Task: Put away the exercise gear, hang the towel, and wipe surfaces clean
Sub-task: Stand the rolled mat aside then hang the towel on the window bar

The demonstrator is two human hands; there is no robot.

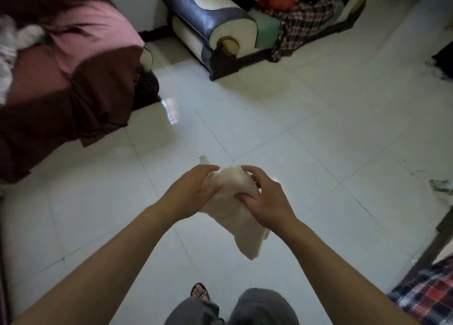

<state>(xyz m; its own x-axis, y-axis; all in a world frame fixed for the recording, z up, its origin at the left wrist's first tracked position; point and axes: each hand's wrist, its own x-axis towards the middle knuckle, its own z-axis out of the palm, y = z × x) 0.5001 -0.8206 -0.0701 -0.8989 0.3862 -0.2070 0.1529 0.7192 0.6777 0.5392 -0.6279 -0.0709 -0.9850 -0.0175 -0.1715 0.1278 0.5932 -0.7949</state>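
A: Well, where is the soft white cloth [230, 217] at this moment?

B: It is in the air in front of the person, above the glossy white tiled floor [318, 128]. Both hands are clamped on it. The left hand [193, 190] pinches the upper part with curled fingers. The right hand [266, 202] grips it from the other side, with the thumb pressed into the fabric. The hands are close together, with only the bunched cloth between them.

A: What could go wrong, in your opinion?

B: The lower corner hangs free and loose. If one hand lets go to take a new grip, I think the cloth may slide out and fall on the floor. Then it would carry dust to whatever surface is wiped after.

A: Anything else?

B: Yes. The floor looks very shiny, perhaps slippery, and the foot in a patterned sandal [199, 291] is just below. Walking while looking only at the hands could be a risk. Also, I cannot tell if this is the towel to hang or the cloth for wiping; mixing them would spoil the task.
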